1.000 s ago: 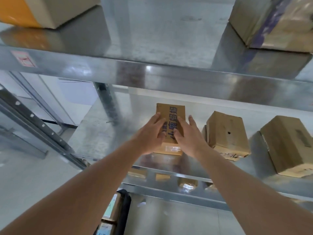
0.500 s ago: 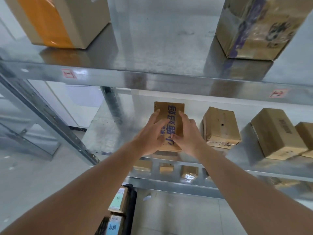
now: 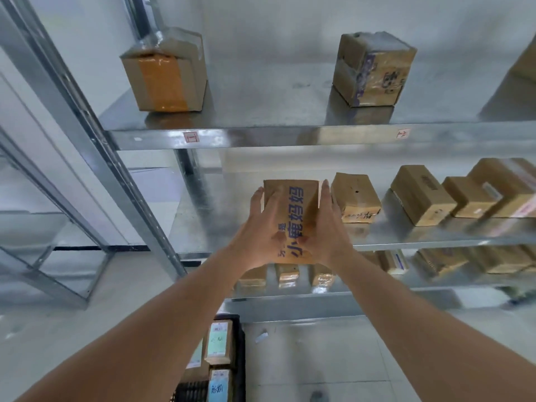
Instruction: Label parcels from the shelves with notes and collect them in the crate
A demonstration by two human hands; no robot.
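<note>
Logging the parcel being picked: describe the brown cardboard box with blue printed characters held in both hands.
The brown cardboard box with blue printed characters is a flat oblong parcel, its printed face toward the camera. The left hand and right hand grip its sides, thumbs on the face. It sits at the middle metal shelf; whether lifted is unclear.

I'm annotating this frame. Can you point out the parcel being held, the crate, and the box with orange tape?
Parcel [image 3: 293, 216]: head view, printed top face between the hands.
Crate [image 3: 240, 358]: head view, black right wall.
Box with orange tape [image 3: 162, 82]: head view, taped front face.
</note>
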